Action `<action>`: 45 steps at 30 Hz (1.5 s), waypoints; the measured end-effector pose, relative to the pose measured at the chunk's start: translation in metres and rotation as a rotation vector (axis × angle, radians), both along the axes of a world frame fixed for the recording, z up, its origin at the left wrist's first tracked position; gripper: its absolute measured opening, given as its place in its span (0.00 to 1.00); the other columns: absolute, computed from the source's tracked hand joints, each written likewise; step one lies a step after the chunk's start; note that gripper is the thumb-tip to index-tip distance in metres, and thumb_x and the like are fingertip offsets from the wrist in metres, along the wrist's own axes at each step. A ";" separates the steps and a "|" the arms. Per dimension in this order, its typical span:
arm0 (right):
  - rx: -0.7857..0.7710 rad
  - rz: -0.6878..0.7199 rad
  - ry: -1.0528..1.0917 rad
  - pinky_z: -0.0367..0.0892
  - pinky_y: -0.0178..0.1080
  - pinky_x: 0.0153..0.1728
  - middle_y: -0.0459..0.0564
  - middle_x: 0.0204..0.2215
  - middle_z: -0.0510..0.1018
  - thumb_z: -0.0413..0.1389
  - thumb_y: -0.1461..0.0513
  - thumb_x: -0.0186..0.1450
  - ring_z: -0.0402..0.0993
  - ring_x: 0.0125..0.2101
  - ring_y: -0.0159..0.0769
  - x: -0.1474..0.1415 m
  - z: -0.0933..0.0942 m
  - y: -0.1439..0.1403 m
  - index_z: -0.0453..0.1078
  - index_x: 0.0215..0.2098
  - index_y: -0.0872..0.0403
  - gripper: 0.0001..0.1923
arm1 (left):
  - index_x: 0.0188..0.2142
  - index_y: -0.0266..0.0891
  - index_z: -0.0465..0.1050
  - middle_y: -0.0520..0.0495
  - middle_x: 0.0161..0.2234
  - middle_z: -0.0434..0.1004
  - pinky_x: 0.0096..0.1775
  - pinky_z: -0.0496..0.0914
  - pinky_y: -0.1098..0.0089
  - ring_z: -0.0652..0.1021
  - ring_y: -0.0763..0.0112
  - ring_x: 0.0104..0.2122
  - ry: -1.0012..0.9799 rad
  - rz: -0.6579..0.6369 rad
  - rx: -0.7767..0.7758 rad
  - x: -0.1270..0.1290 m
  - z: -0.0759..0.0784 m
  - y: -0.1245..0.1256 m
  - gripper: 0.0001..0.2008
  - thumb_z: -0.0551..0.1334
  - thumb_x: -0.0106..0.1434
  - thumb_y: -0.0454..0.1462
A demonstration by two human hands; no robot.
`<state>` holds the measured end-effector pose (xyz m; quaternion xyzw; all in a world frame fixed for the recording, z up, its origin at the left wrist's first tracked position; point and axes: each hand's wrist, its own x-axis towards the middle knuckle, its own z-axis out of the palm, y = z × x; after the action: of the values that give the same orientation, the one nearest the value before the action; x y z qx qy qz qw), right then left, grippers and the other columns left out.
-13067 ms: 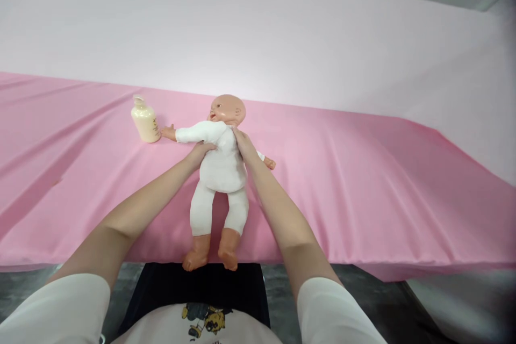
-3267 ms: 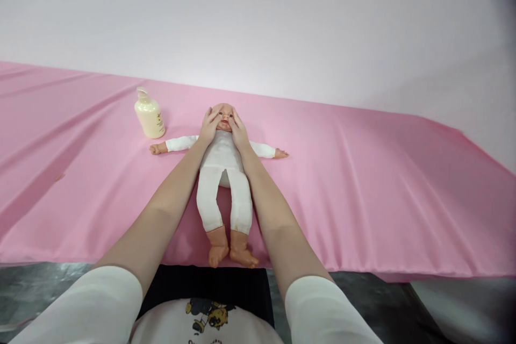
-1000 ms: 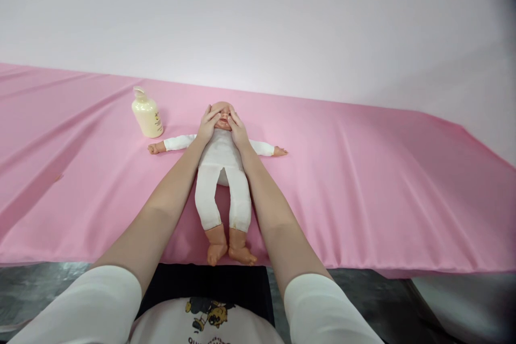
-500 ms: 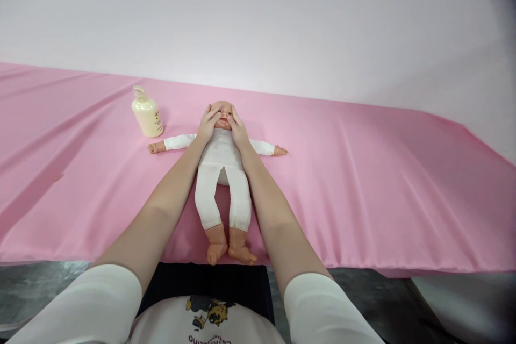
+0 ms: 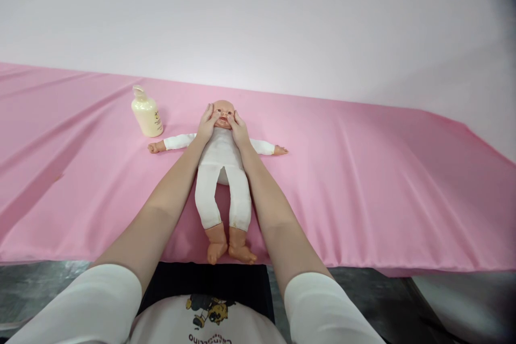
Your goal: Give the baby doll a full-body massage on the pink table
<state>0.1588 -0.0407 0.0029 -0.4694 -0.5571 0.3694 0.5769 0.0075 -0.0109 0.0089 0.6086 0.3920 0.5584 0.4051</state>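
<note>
Cream plastic pump bottle point(image 5: 147, 116) upright on bench draped in pink cloth point(image 5: 363, 172), contents hidden, just beside outstretched arm of plastic baby doll in white cloth suit point(image 5: 221, 166). Doll flat on back mid-bench, feet at near edge. Left hand point(image 5: 207, 126) and right hand point(image 5: 238, 130) cupping doll's cheeks, fingers spread and pressed to head. Compared with half a second ago: fingertips lower, forehead and eyes now more exposed; bottle and doll unmoved.
</note>
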 end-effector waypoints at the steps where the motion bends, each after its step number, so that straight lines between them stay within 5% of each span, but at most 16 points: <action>1: 0.012 -0.007 0.013 0.52 0.48 0.72 0.56 0.71 0.59 0.55 0.33 0.60 0.56 0.71 0.46 -0.001 0.001 -0.001 0.52 0.73 0.60 0.57 | 0.67 0.37 0.65 0.41 0.73 0.52 0.73 0.44 0.60 0.50 0.57 0.74 0.008 -0.004 0.018 0.000 0.000 -0.001 0.34 0.63 0.66 0.50; 6: 0.103 0.003 -0.007 0.49 0.47 0.73 0.55 0.70 0.63 0.55 0.35 0.62 0.57 0.71 0.46 -0.005 0.009 -0.010 0.60 0.70 0.59 0.50 | 0.57 0.41 0.77 0.43 0.70 0.62 0.73 0.47 0.57 0.51 0.56 0.74 -0.002 -0.017 0.056 -0.002 0.002 -0.004 0.25 0.63 0.66 0.51; 12: 0.124 -0.006 -0.082 0.45 0.50 0.74 0.48 0.67 0.69 0.52 0.34 0.63 0.51 0.73 0.43 -0.004 0.012 -0.015 0.70 0.64 0.51 0.42 | 0.55 0.42 0.78 0.42 0.69 0.64 0.73 0.45 0.55 0.50 0.56 0.74 0.001 -0.025 0.077 -0.001 0.004 -0.007 0.25 0.63 0.66 0.52; 18: 0.098 -0.011 -0.065 0.46 0.46 0.74 0.53 0.72 0.59 0.53 0.33 0.61 0.52 0.73 0.43 -0.004 0.009 -0.012 0.59 0.71 0.55 0.51 | 0.66 0.43 0.67 0.44 0.73 0.54 0.73 0.42 0.55 0.50 0.56 0.74 -0.005 0.007 0.014 0.000 0.003 -0.005 0.33 0.63 0.65 0.54; 22: 0.037 -0.007 -0.050 0.45 0.47 0.74 0.51 0.75 0.51 0.51 0.33 0.62 0.48 0.74 0.41 -0.005 0.007 -0.008 0.45 0.75 0.53 0.54 | 0.64 0.44 0.70 0.45 0.72 0.57 0.73 0.43 0.58 0.53 0.58 0.74 0.042 0.030 0.051 0.001 0.001 0.000 0.30 0.63 0.66 0.52; 29: 0.122 0.038 -0.163 0.44 0.45 0.75 0.47 0.71 0.61 0.47 0.36 0.67 0.53 0.72 0.40 -0.002 0.011 0.001 0.59 0.70 0.48 0.42 | 0.57 0.43 0.77 0.46 0.69 0.62 0.73 0.46 0.60 0.55 0.56 0.73 0.096 0.013 0.070 0.003 0.003 0.006 0.21 0.62 0.68 0.45; 37: -0.001 -0.020 -0.128 0.42 0.46 0.75 0.42 0.74 0.52 0.47 0.40 0.67 0.46 0.74 0.38 -0.005 0.005 0.009 0.45 0.75 0.47 0.44 | 0.60 0.47 0.75 0.46 0.66 0.64 0.72 0.48 0.62 0.60 0.57 0.70 0.128 0.090 0.109 0.006 0.007 -0.002 0.22 0.60 0.68 0.41; 45: 0.211 -0.052 -0.401 0.25 0.47 0.75 0.40 0.72 0.59 0.40 0.52 0.70 0.38 0.75 0.32 -0.007 0.009 0.004 0.65 0.66 0.45 0.30 | 0.59 0.44 0.76 0.43 0.67 0.63 0.72 0.48 0.58 0.60 0.54 0.70 0.189 0.112 0.204 0.009 0.009 -0.009 0.23 0.58 0.68 0.48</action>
<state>0.1522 -0.0369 0.0122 -0.4848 -0.6838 0.1935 0.5099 0.0165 -0.0195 0.0180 0.6737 0.4028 0.5572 0.2707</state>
